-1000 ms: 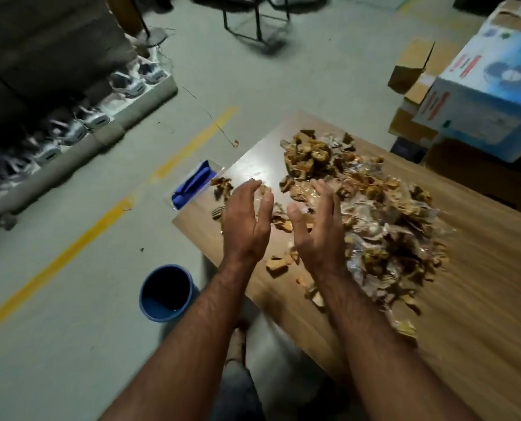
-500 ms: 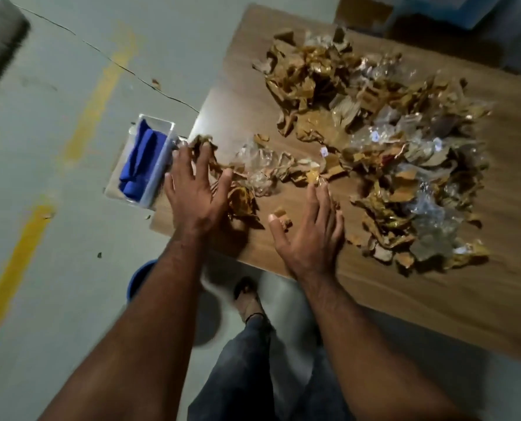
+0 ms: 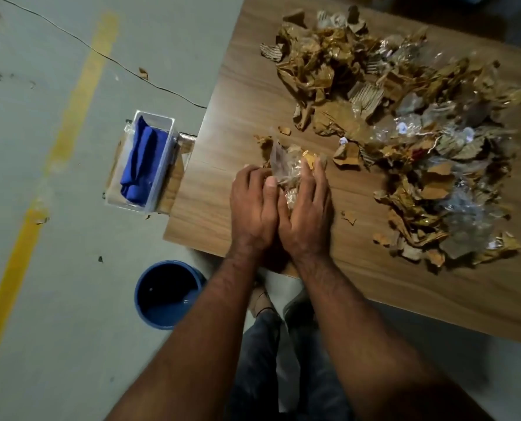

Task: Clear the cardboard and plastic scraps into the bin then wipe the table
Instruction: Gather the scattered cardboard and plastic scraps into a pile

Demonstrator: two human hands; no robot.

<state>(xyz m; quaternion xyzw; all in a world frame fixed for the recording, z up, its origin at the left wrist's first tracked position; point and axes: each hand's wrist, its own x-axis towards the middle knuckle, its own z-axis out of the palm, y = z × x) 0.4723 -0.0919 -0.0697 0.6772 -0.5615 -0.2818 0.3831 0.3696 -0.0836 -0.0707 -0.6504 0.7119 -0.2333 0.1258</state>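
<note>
With both hands pressed side by side near the worktop's near-left corner, the person has a small clump of scraps point(image 3: 288, 170) gathered between them. Left hand point(image 3: 253, 205): fingers curled round the clump's left side, thumb up against crinkled clear plastic. Right hand point(image 3: 306, 208): fingers curved over the right side and top. The two hands touch each other along the thumbs; together they clamp the clump against the worktop point(image 3: 216, 189).

Main heap of scraps point(image 3: 405, 126) lies to the right of the hands and beyond them, well apart from the clump. A few loose bits sit just right of the right hand.

Bin point(image 3: 168, 294): blue, round, on the floor below and to the left of the left forearm, just off the worktop edge. Looks dark inside; contents cannot be made out.

Clear box with a blue cloth point(image 3: 140, 159) sits left of the left hand, beside the worktop's end.

Handling judgement: torn cardboard is light and stiff-ish but ragged; the film is very light, slippery and springy, likely to puff back out or slide free if the grip slackens. Small crumbs will probably drop from an open-sided hold. Best purchase seems to be cupping from both sides and underneath, film trapped inside the cardboard, palms kept close for the short carry to the bin.
</note>
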